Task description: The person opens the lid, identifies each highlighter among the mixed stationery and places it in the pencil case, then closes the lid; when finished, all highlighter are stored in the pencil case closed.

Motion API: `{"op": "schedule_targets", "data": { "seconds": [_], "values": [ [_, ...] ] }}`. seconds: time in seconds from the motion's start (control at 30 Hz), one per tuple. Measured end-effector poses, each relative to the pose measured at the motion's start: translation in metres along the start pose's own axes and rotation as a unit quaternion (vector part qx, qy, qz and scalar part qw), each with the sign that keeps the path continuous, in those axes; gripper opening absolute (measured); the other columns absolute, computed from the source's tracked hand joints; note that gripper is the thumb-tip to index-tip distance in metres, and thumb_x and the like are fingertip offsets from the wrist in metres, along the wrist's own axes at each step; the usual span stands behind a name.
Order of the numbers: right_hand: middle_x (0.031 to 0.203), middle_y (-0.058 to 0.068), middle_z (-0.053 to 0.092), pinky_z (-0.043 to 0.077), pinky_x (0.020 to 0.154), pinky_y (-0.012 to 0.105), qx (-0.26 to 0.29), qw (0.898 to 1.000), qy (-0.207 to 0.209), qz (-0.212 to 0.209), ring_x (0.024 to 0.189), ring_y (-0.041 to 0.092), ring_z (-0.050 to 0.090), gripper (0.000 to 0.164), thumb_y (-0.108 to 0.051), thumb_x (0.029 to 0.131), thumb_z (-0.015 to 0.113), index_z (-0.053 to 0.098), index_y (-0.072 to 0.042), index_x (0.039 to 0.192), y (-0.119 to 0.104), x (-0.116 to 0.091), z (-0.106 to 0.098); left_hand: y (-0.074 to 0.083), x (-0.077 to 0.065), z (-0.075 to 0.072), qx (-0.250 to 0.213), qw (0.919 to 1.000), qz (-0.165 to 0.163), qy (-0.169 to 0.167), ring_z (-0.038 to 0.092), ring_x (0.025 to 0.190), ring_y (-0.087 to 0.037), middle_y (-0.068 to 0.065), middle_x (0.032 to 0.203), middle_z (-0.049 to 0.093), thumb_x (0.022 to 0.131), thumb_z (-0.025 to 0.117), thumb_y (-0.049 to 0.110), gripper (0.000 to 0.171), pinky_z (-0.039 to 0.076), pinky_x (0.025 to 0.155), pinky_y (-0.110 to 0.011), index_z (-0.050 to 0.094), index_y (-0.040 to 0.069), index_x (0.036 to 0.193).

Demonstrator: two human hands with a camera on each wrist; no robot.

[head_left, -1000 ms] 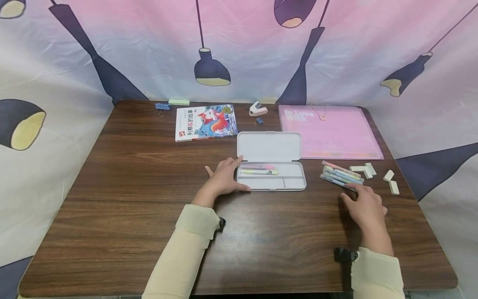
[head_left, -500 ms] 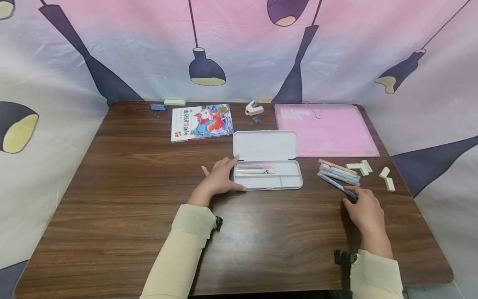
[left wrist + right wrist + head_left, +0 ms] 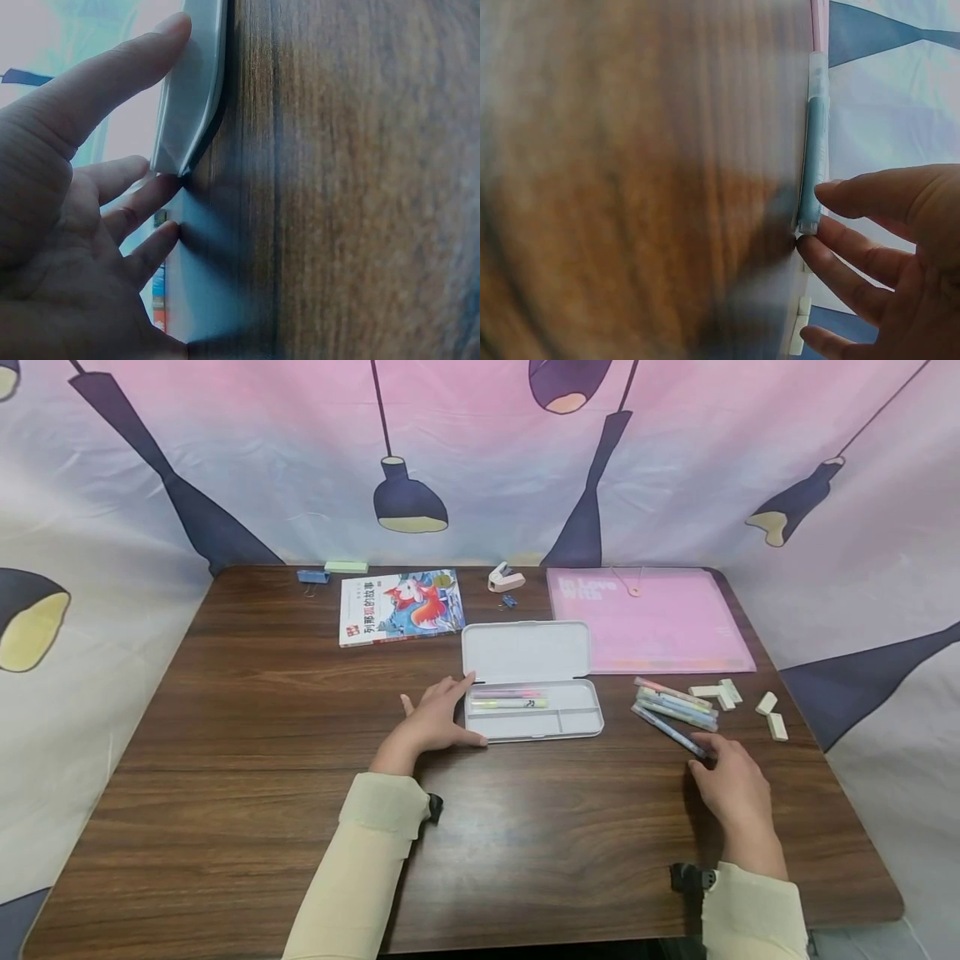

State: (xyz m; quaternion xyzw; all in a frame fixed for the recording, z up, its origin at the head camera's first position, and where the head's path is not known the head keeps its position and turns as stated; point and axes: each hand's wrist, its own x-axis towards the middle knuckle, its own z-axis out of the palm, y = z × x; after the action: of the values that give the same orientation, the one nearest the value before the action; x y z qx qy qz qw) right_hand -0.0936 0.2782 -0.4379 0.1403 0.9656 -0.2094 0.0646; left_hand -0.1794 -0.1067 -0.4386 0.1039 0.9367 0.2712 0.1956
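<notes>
A white pencil case (image 3: pixel 581 720) lies with its lid raised, a pink and a yellow marker (image 3: pixel 510 702) in its long compartment. My left hand (image 3: pixel 429 722) spans the case's left end with spread fingers, thumb against the front wall and index fingertip by the hinge corner. My right hand (image 3: pixel 731 783) pinches the near end of a blue marker (image 3: pixel 814 150) between thumb and fingers. That marker lies slantwise on the table, its far end beside a bunch of several markers (image 3: pixel 677 706).
White blocks (image 3: pixel 777 727) lie to the right of the markers. Behind are a pink folder (image 3: pixel 660 627), a storybook (image 3: pixel 405 606), a stapler (image 3: pixel 506 580), blue binder clips (image 3: pixel 312 577) and a pale green bar (image 3: pixel 347 567). A patterned cloth hangs around the brown table (image 3: pixel 247 827).
My right hand has drawn the blue marker's near end toward me, away from the bunch. My left hand stays at the case. The head view has shifted slightly.
</notes>
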Motion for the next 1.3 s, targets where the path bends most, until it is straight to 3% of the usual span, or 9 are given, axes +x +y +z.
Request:
{"op": "schedule_targets", "data": {
  "seconds": [0.23,0.5,0.67,0.8,0.93,1.07,1.17,1.3],
  "values": [
    [0.105,0.018,0.053,0.039,0.069,0.049,0.000,1.000,-0.002,0.003,0.093,0.035,0.051,0.036,-0.010,0.084,0.058,0.054,-0.006,0.120,0.001,-0.001,0.001,-0.002,0.001,0.002,0.006,1.0000,0.005,0.002,0.012,0.135,-0.030,-0.009,0.148,0.018,0.065,0.074,0.051,0.101,-0.011,0.094,-0.067,0.015,0.031,0.145],
    [0.104,0.016,0.058,0.038,0.066,0.043,0.015,1.000,-0.011,0.002,0.090,0.031,0.054,0.031,-0.014,0.086,0.056,0.055,-0.008,0.116,-0.001,-0.006,-0.002,-0.001,0.001,0.004,0.003,1.0000,0.007,-0.002,0.010,0.135,-0.029,-0.009,0.148,0.016,0.064,0.075,0.050,0.102,-0.013,0.094,-0.066,0.015,0.030,0.145],
    [0.102,0.012,0.059,0.035,0.062,0.034,0.053,0.998,0.012,-0.008,0.085,0.025,0.053,0.032,-0.021,0.088,0.052,0.054,-0.011,0.119,-0.007,-0.013,-0.009,0.001,-0.001,0.004,0.004,1.0000,0.006,-0.003,0.008,0.136,-0.027,-0.009,0.149,0.015,0.065,0.075,0.049,0.102,-0.014,0.095,-0.066,0.014,0.031,0.145],
    [0.101,0.013,0.059,0.035,0.062,0.032,0.088,0.994,0.055,-0.011,0.088,0.026,0.054,0.034,-0.029,0.090,0.050,0.054,-0.012,0.119,-0.017,-0.017,-0.015,0.001,-0.003,0.003,0.006,1.0000,0.006,0.000,0.008,0.136,-0.027,-0.009,0.149,0.015,0.065,0.075,0.049,0.103,-0.014,0.095,-0.065,0.013,0.031,0.145],
    [0.101,0.008,0.060,0.039,0.066,0.031,0.117,0.986,0.115,-0.006,0.091,0.022,0.055,0.035,-0.034,0.089,0.051,0.057,-0.016,0.119,-0.030,-0.021,-0.021,0.001,-0.004,0.003,0.007,1.0000,0.006,0.000,0.007,0.136,-0.027,-0.009,0.149,0.014,0.066,0.075,0.047,0.102,-0.015,0.095,-0.065,0.012,0.031,0.145],
    [0.097,0.000,0.061,0.041,0.064,0.021,0.157,0.973,0.172,-0.001,0.081,0.004,0.055,0.029,-0.034,0.085,0.059,0.063,-0.019,0.110,-0.046,-0.024,-0.024,0.000,-0.005,0.003,0.011,0.9999,0.007,0.000,0.006,0.136,-0.026,-0.008,0.149,0.014,0.066,0.075,0.048,0.103,-0.015,0.095,-0.064,0.012,0.031,0.145],
    [0.089,-0.004,0.063,0.039,0.057,0.015,0.195,0.961,0.198,-0.009,0.071,-0.004,0.052,0.025,-0.032,0.082,0.065,0.067,-0.017,0.102,-0.058,-0.025,-0.025,-0.002,-0.004,0.004,0.013,0.9999,0.010,0.000,0.007,0.136,-0.026,-0.009,0.149,0.015,0.066,0.072,0.054,0.102,-0.014,0.095,-0.065,0.013,0.031,0.145],
    [0.078,-0.010,0.062,0.040,0.058,0.011,0.254,0.944,0.208,-0.029,0.070,-0.001,0.055,0.024,-0.030,0.080,0.068,0.067,-0.014,0.098,-0.073,-0.025,-0.021,-0.002,-0.004,0.003,0.015,0.9998,0.010,0.001,0.008,0.136,-0.026,-0.009,0.149,0.016,0.065,0.068,0.061,0.100,-0.014,0.095,-0.065,0.014,0.032,0.145]
  ]
}}
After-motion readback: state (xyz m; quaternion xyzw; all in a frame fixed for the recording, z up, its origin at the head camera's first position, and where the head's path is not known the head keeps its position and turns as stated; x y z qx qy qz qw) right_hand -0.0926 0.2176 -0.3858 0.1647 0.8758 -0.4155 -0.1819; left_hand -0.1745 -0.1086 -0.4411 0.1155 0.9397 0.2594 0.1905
